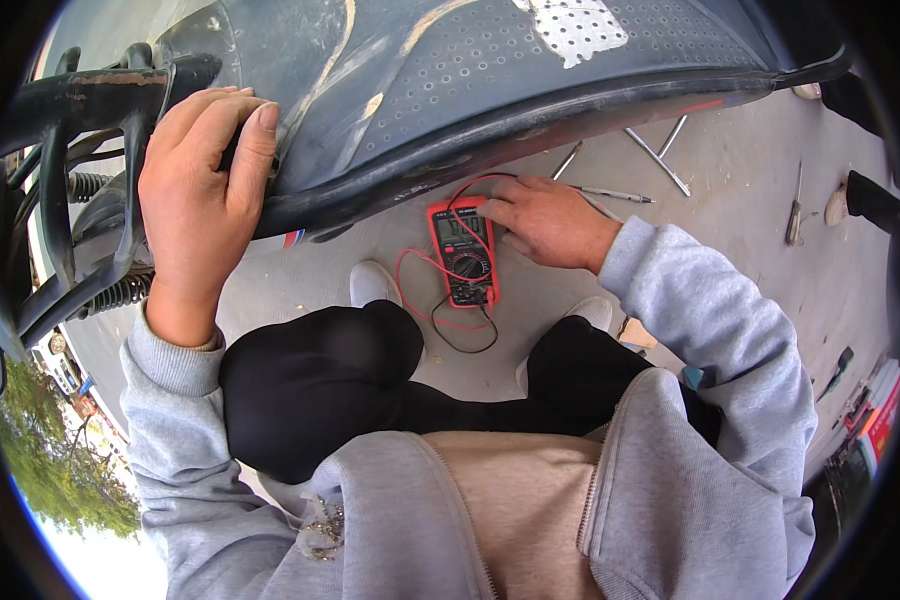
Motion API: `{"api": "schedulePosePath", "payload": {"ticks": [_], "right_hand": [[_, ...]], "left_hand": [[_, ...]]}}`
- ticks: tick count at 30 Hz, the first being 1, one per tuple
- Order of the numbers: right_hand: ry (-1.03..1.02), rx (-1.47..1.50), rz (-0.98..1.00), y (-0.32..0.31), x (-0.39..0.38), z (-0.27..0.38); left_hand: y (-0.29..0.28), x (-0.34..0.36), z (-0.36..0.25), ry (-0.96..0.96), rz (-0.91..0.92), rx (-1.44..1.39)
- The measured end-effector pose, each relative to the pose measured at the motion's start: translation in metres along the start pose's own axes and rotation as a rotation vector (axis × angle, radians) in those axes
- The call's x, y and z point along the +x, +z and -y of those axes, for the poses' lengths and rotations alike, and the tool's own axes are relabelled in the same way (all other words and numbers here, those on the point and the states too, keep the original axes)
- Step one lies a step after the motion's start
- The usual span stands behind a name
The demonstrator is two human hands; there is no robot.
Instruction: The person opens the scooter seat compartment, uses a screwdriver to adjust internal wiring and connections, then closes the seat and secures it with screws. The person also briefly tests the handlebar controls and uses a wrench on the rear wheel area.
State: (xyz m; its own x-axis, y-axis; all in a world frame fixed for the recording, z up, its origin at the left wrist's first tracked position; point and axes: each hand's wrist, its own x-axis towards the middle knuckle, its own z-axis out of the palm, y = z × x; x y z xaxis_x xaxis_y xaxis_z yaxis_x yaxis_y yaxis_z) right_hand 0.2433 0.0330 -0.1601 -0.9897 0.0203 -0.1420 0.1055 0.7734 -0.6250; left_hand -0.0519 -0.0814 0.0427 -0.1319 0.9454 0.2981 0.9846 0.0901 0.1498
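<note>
My left hand (205, 165) is closed at the corner of a vehicle's dark plastic body panel (320, 100), beside a worn black tubular rack (90, 100). Something dark shows between its thumb and fingers, too hidden to name. My right hand (550, 220) is low over the floor with curled fingers, its thumb against the upper right edge of a red multimeter (462, 255). Red and black test leads loop over the meter, and one runs up behind my right fingers. What those fingers hold is hidden. Just past this hand lies a thin pen-like rod (620, 194).
A crossed metal wrench (658, 155) is on the floor under the panel's edge. Farther right lie a screwdriver (794, 220) and a dark-headed tool (838, 370). Someone's dark trouser leg and shoe (838, 206) show at the right. A coil spring (120, 292) sits below the rack.
</note>
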Motion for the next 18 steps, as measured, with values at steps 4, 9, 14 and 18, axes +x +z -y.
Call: {"api": "schedulePosePath", "payload": {"ticks": [4, 9, 14, 18], "right_hand": [[0.033, 0.001, 0.172, 0.035, 0.086, 0.024], [0.216, 0.047, 0.441, 0.059, 0.097, 0.028], [0.159, 0.222, 0.509, 0.056, 0.048, 0.008], [0.195, 0.183, 0.661, 0.048, 0.022, 0.004]], "left_hand": [[0.003, -0.001, 0.002, 0.040, -0.044, -0.010], [0.005, -0.002, 0.004, 0.066, -0.080, -0.045], [-0.004, -0.004, 0.001, -0.037, 0.073, -0.017], [-0.002, -0.006, 0.004, 0.009, 0.052, -0.025]]}}
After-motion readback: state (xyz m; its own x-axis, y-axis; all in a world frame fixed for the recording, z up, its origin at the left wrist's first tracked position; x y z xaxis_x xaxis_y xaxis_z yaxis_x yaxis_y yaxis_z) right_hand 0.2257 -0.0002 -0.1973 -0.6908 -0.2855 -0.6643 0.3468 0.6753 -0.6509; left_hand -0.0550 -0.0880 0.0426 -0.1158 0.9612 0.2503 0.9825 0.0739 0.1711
